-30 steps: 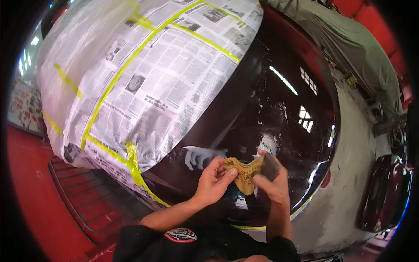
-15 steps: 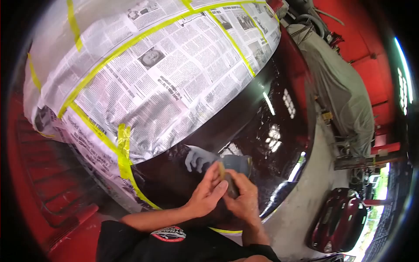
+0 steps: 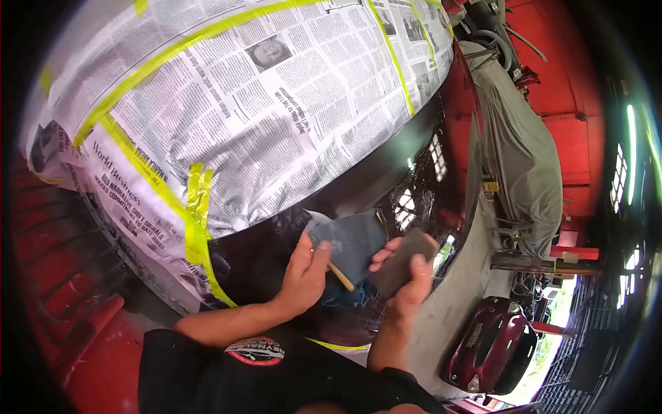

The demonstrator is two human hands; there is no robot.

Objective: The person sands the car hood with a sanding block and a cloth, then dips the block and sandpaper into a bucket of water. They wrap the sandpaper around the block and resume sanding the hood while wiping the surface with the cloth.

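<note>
My left hand (image 3: 303, 274) is closed, fingers and thumb pinching the near edge of a dark grey sheet of sandpaper (image 3: 350, 238). A narrow tan strip (image 3: 341, 277) slants down from beside that thumb, below the sheet. In my right hand (image 3: 411, 283) is a flat, dark grey sanding block (image 3: 405, 261), tilted up, with the fingers on one side and the thumb on the other. Both hands are over a glossy dark maroon car panel (image 3: 265, 261). Blue crumpled cloth (image 3: 352, 295) shows between the hands, partly behind the tan strip.
Newspaper (image 3: 276, 131) covers the area beyond the panel, edged with yellow tape (image 3: 196, 238). A grey-covered vehicle (image 3: 520, 152) stands to the right. Farther down on that side is a maroon car (image 3: 486, 341) on the concrete floor. Red metalwork (image 3: 89, 345) lies at left.
My hands, close together before, have moved apart. The block has swung right and up in my right hand, and the grey sheet now extends from my left hand. The whole view has shifted slightly.
</note>
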